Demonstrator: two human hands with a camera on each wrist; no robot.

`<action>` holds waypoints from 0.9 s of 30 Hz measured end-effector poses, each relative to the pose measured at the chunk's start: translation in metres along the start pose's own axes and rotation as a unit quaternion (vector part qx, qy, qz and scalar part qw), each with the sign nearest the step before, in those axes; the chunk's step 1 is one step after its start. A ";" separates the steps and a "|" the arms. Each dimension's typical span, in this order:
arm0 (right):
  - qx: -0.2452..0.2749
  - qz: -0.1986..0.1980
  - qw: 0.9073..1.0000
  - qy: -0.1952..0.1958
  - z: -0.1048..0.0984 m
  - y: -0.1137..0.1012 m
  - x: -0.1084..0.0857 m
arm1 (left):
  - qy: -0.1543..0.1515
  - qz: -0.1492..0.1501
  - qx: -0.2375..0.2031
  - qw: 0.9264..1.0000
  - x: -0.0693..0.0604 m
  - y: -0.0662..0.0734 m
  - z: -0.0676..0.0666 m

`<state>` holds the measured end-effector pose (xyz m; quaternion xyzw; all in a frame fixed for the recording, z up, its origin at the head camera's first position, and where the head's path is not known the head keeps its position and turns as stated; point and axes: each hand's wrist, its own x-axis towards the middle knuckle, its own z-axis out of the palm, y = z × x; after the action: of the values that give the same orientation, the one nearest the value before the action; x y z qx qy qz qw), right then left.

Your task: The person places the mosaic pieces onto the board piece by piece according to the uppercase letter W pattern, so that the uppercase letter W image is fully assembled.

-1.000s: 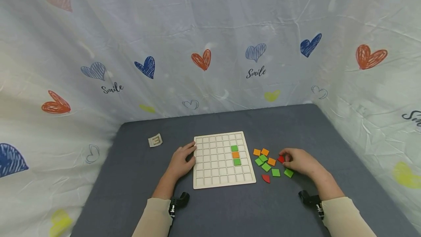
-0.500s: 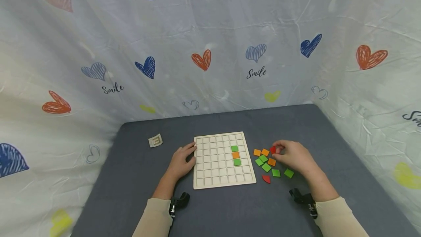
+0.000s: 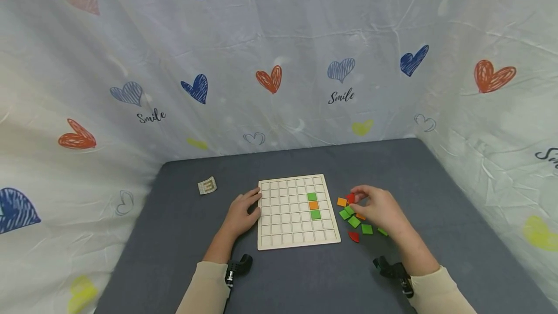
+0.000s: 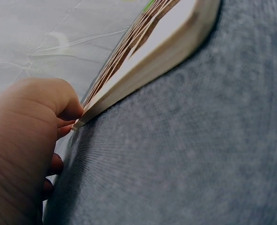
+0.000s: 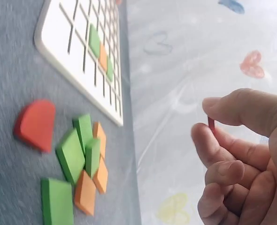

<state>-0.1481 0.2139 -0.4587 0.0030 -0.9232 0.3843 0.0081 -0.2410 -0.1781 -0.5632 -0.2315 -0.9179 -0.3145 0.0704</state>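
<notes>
The pale gridded board (image 3: pixel 283 227) lies on the table, two green squares (image 3: pixel 316 214) and one orange square (image 3: pixel 313 205) sitting in one of its columns. Against its left edge rests my left hand (image 3: pixel 238 215), thumb and fingertips touching the rim. My right hand (image 3: pixel 381 210) pinches a small red tile (image 3: pixel 350 198) between thumb and index finger, above the loose tiles right of the board. In the right wrist view that red tile (image 5: pixel 211 123) shows only as a thin edge. Its full outline is hidden.
Several green tiles (image 3: pixel 367 229) and orange tiles (image 3: pixel 342 202) lie loose beside the board, some overlapping. A red quarter-round tile (image 3: pixel 354 237) lies nearest the front. A small printed paper (image 3: pixel 207 185) is at the back left. A heart-printed curtain (image 3: pixel 296 86) hangs behind the table.
My right hand has moved left toward the board, carrying the red tile from the right side of the loose tiles to above the orange ones. The left hand stays at the board's edge.
</notes>
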 end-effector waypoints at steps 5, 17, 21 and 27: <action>0.020 -0.013 1.000 0.013 0.009 -0.007 -0.006 | 0.001 0.001 0.000 1.000 0.000 0.000 0.000; 0.020 -0.004 0.999 0.038 0.039 -0.021 -0.012 | 0.002 -0.003 0.004 1.000 0.000 0.001 0.001; 0.009 -0.012 0.999 0.036 0.052 -0.023 -0.013 | 0.004 0.002 0.002 1.000 0.000 0.000 0.000; 0.001 -0.004 1.000 0.030 0.071 -0.026 -0.014 | 0.005 0.005 -0.003 1.000 -0.001 -0.001 0.001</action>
<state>-0.1345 0.1455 -0.4902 -0.0043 -0.9219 0.3856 0.0372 -0.2409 -0.1786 -0.5645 -0.2350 -0.9153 -0.3181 0.0758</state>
